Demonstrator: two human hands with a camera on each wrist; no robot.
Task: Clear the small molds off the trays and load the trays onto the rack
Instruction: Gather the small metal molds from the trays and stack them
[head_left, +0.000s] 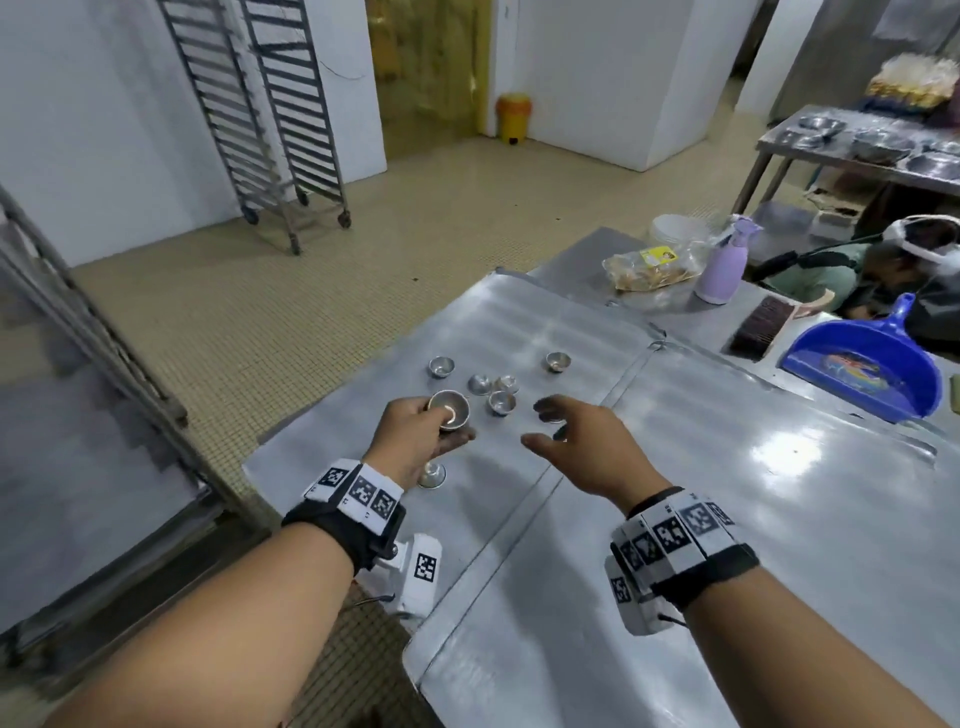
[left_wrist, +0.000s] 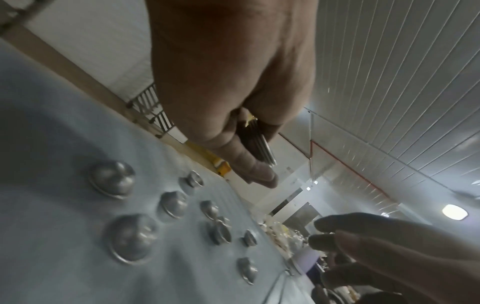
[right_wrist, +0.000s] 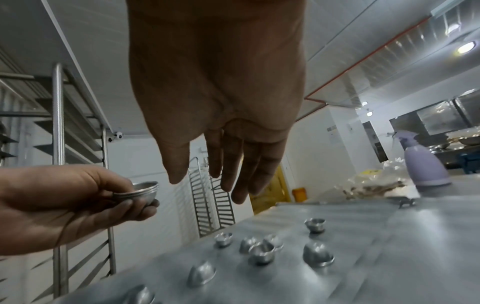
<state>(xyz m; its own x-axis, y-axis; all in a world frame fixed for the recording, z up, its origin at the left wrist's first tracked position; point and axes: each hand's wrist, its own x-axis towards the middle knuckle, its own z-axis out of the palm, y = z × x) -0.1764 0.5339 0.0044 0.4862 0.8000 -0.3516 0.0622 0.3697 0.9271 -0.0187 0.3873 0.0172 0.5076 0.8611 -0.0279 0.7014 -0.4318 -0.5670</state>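
Gathering is the step in hand, as I judge it: a nested stack of molds (head_left: 450, 410) sits in the left hand (head_left: 415, 441), thumb over the rim and fingers curled under the base, held just above the near-left tray (head_left: 519, 322). The right-wrist view shows several rims layered together in that stack. Loose molds remain on the same tray just beyond the stack: an upright mold (head_left: 502, 403) closest to it, two more (head_left: 479, 384) (head_left: 506, 384) touching or nearly touching behind that, one (head_left: 441, 367) farther off toward the tray's left edge, and one (head_left: 558, 361) apart on the far right. Another mold (head_left: 432, 475) lies below the left wrist, nearer the person than the stack. The right hand (head_left: 582, 441) hovers beside the stack, fingers spread and lightly bent, holding nothing; a further mold may lie under its fingers, but I cannot tell. A second tray (head_left: 779, 467) abuts the first on the bench, and a rack (head_left: 270, 119) stands well beyond the stack on the floor. Next, I judge, the right hand should pinch the closest upright mold and drop it into the stack; the upturned ones call for flipping first so they nest. No tray is ready for the rack yet.
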